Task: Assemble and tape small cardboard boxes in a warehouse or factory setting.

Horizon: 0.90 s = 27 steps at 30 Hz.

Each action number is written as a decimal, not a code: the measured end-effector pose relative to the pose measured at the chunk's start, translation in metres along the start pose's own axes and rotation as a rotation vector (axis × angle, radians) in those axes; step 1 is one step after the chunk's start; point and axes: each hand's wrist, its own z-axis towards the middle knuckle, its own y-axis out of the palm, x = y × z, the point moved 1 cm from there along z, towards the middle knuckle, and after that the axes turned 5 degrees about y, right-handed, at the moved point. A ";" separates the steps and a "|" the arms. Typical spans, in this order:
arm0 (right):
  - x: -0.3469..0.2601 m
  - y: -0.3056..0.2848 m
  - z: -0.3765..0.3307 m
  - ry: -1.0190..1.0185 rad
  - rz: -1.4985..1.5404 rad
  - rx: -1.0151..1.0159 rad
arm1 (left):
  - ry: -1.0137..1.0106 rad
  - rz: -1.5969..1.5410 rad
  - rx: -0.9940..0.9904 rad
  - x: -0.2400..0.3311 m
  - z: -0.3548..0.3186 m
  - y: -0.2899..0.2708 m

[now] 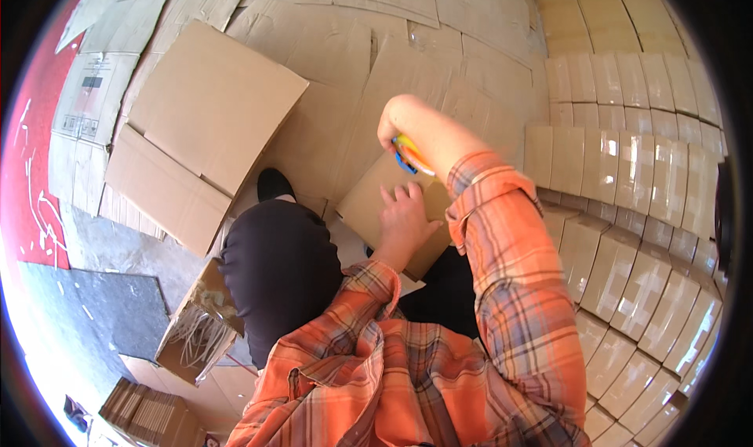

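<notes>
A small brown cardboard box [362, 202] sits in front of me, between my knees. My left hand [404, 221] lies on its top with the fingers spread and holds nothing. Beyond it, my right hand [394, 121] is bent over at the wrist and closed on a blue and yellow tape dispenser [405, 158] at the far edge of the box. The right forearm hides part of the dispenser and the right side of the box. Whether tape runs from it onto the box cannot be made out.
Stacked sealed cartons [627, 172] form a wall on the right. A large cardboard box [212, 102] stands at the left, and an opened carton with pale strips [202, 333] is beside my left knee. Flattened cardboard [321, 47] covers the floor ahead. Folded cardboard [145, 416] stands at lower left.
</notes>
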 end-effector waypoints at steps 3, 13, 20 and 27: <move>0.012 -0.003 -0.005 0.046 0.049 -0.177 | 0.011 -0.009 -0.032 0.003 -0.001 -0.001; 0.037 0.009 -0.062 -0.084 0.181 -0.057 | -0.017 0.042 0.006 -0.008 0.013 -0.018; 0.084 0.080 -0.137 -0.245 0.214 0.624 | -0.035 0.109 0.003 -0.010 0.013 -0.026; 0.177 0.239 -0.162 -0.403 0.644 0.878 | -0.043 0.159 -0.001 -0.005 0.009 -0.023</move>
